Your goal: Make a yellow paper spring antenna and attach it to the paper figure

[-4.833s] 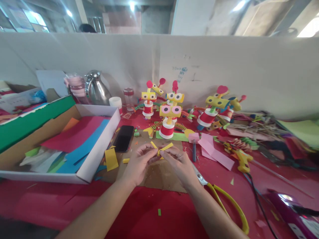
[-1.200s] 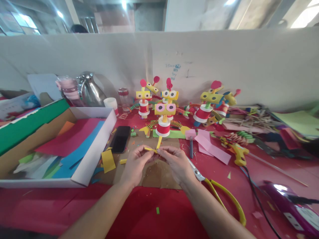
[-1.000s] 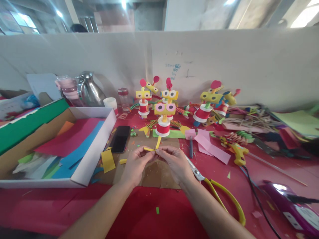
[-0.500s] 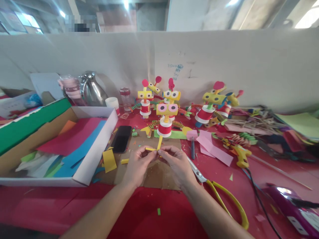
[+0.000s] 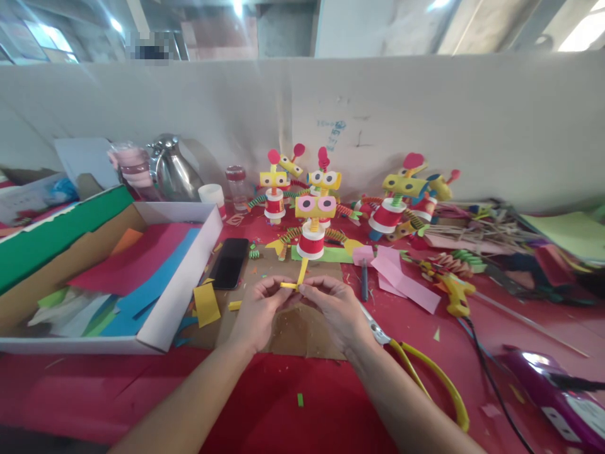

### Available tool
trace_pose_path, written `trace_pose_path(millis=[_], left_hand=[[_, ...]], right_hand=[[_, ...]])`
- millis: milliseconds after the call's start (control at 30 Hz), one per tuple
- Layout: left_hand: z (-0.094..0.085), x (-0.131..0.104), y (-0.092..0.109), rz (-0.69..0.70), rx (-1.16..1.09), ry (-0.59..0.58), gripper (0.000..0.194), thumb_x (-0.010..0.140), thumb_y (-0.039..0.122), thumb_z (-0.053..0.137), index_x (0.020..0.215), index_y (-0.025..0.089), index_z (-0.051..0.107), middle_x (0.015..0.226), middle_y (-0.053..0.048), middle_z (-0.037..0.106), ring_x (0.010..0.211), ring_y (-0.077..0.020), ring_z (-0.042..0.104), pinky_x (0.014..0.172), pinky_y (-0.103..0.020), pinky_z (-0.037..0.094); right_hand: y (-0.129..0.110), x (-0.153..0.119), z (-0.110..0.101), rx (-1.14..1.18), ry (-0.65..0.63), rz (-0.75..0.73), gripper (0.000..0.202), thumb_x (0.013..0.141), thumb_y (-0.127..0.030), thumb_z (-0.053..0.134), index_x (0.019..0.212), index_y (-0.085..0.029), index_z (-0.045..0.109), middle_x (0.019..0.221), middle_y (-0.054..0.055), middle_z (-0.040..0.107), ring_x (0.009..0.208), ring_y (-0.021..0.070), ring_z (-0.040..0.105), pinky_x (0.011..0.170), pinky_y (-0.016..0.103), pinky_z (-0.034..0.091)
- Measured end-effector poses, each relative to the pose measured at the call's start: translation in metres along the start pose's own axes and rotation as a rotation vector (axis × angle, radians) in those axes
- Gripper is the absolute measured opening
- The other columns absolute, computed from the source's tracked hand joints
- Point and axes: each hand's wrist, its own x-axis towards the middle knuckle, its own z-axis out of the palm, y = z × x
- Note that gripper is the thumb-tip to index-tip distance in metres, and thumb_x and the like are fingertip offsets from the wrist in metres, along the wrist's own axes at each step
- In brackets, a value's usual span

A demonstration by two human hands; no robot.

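Observation:
Yellow paper strips (image 5: 302, 271) meet between my fingertips, one arm pointing away from me and a short one lying to the left. My left hand (image 5: 263, 310) is closed in a pinch on them. From the other side my right hand (image 5: 336, 310) pinches the same strips, thumb and forefinger at the joint. Beneath both hands lies a brown cardboard sheet (image 5: 302, 334). Just beyond stands a paper-cup robot figure (image 5: 312, 243) with pink-ringed eyes and coiled paper arms. A yellow paper piece (image 5: 207, 306) rests left of my left hand.
Scissors (image 5: 411, 366) with yellow handles lie beside my right forearm, near a yellow glue gun (image 5: 456, 293) and its cord. A box of coloured paper (image 5: 182, 277) stands left, with a phone (image 5: 230, 263) beside it. More figures (image 5: 387, 214) line the partition (image 5: 425, 126).
The short left arm of the strips has shifted slightly right and sits more level between my fingertips. Both hands keep their pinch in nearly the same place.

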Motion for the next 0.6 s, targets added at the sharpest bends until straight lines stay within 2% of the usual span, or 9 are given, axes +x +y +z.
trace_pose_path(millis=[133,333,600], left_hand=[[-0.0008,0.0003,-0.0007,-0.013,0.002,0.007,0.019,0.059,0.022,0.080,0.074,0.014,0.070,0.073,-0.003,0.070,0.069,-0.0127,0.064,0.077,-0.029,0.051],[0.0012,-0.0003,-0.0002,-0.012,0.008,-0.010,0.019,0.063,0.023,0.078,0.076,0.013,0.069,0.075,-0.004,0.071,0.071,-0.0135,0.066,0.078,-0.029,0.052],[0.0016,0.0000,0.0005,0.007,-0.001,0.068,0.018,0.062,0.024,0.077,0.074,0.014,0.069,0.074,-0.002,0.069,0.069,-0.0110,0.063,0.072,-0.025,0.050]], right_hand=[[0.0015,-0.0001,-0.0005,-0.033,0.018,-0.014,0.016,0.059,-0.028,0.079,0.068,-0.016,0.072,0.069,0.003,0.071,0.066,0.0146,0.063,0.071,0.030,0.051],[0.0039,-0.0004,-0.0019,-0.057,0.014,-0.030,0.018,0.060,-0.029,0.078,0.073,-0.016,0.074,0.074,0.005,0.073,0.071,0.0178,0.065,0.074,0.034,0.051],[0.0024,-0.0026,-0.0002,-0.210,-0.027,-0.114,0.018,0.067,-0.029,0.073,0.082,-0.019,0.076,0.082,0.006,0.075,0.078,0.0213,0.067,0.076,0.034,0.050]])
